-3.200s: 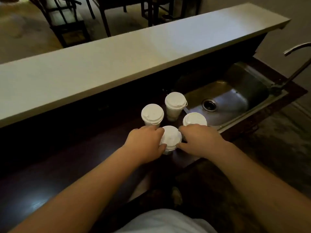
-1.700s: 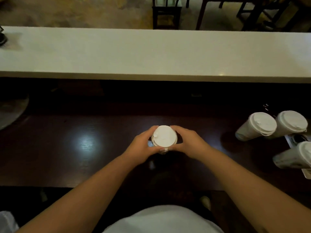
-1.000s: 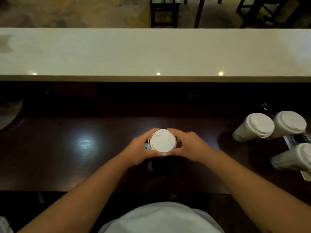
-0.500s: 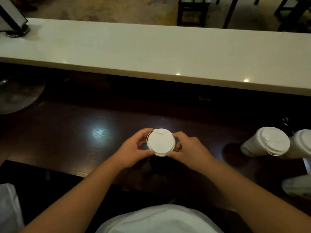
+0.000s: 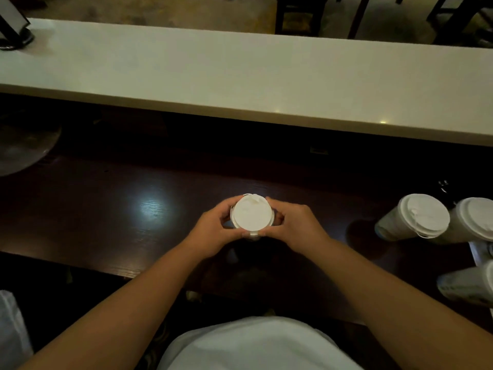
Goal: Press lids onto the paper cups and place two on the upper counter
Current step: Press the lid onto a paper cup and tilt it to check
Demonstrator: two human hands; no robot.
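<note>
A long pale upper counter [image 5: 240,73] runs across the dim room, with dark chair legs [image 5: 296,14] on the floor beyond it. Below lies the dark wooden surface [image 5: 106,222], glossy with one light reflection. Three lidded paper cups [image 5: 416,217] cluster at its right end. At the middle stands the lidded cup [image 5: 252,215], left hand [image 5: 213,231] and right hand [image 5: 296,227] with fingers clamped around its lid rim.

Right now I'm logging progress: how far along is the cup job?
Three lidded cups stand at the right. Left hand and right hand grip the fourth cup's lid on the dark counter. The upper counter holds no cups yet.
</note>
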